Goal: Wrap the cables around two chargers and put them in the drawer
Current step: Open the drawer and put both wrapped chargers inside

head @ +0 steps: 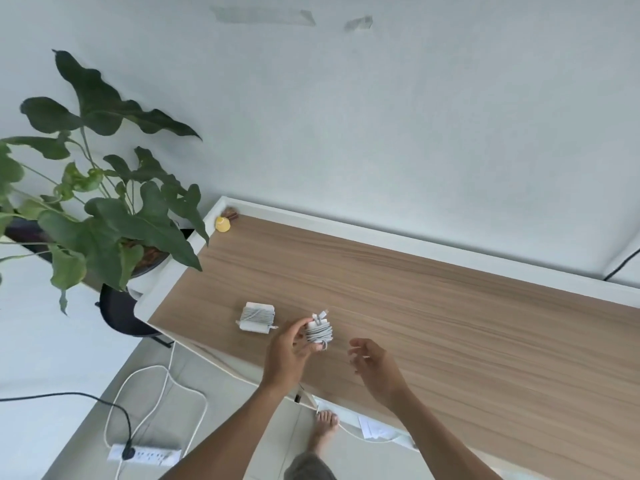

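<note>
Holding wrapped charger (319, 332) in left hand (287, 351)

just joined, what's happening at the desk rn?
A person is tidying two chargers at a wooden desk. The left hand holds one wrapped charger just above the desk, its plug end sticking up. The right hand is open beside it, touching nothing. The other charger lies on the desk to the left with its cable already wound around it. No drawer is visible in this view, so neither has been stowed.
</note>
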`<action>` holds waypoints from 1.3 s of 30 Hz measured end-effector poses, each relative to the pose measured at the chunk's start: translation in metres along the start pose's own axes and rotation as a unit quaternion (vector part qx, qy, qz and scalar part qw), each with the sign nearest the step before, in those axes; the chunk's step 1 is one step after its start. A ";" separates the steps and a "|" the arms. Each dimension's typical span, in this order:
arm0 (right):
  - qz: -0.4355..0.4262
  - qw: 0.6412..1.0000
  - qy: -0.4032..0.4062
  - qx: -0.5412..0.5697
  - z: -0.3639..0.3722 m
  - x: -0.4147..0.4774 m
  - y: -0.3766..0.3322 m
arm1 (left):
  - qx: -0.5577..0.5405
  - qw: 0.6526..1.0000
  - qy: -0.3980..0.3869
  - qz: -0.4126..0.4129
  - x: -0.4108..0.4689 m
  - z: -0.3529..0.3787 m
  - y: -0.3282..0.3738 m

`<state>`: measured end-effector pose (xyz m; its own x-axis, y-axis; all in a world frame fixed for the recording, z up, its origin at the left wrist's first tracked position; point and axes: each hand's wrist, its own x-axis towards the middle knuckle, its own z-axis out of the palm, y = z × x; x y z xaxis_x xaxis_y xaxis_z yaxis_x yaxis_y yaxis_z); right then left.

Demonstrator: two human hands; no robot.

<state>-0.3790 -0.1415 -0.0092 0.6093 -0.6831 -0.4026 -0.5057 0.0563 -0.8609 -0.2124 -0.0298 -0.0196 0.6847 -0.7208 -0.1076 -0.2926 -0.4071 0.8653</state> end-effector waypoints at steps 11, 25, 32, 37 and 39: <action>0.032 0.998 -0.023 -0.053 0.022 0.006 -0.012 | 0.038 0.998 0.000 -0.045 0.007 0.013 -0.015; 0.046 0.995 0.023 -0.082 -0.002 -0.015 -0.007 | 0.171 0.983 -0.057 -0.021 -0.002 -0.008 0.005; 0.011 0.994 0.057 -0.094 -0.012 -0.020 -0.017 | 0.213 0.974 -0.069 0.041 -0.011 -0.002 0.057; 0.024 0.990 0.103 -0.091 -0.017 -0.034 -0.018 | 0.222 0.965 -0.124 0.066 -0.024 0.014 0.078; 0.030 0.989 0.120 -0.087 -0.018 -0.040 -0.017 | 0.230 0.960 -0.139 0.074 -0.031 0.019 0.079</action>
<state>-0.4062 -0.1280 0.0271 0.4237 -0.8365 -0.3475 -0.6464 -0.0104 -0.7630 -0.2696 -0.0507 0.0426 0.4267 -0.8858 -0.1825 -0.6803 -0.4473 0.5806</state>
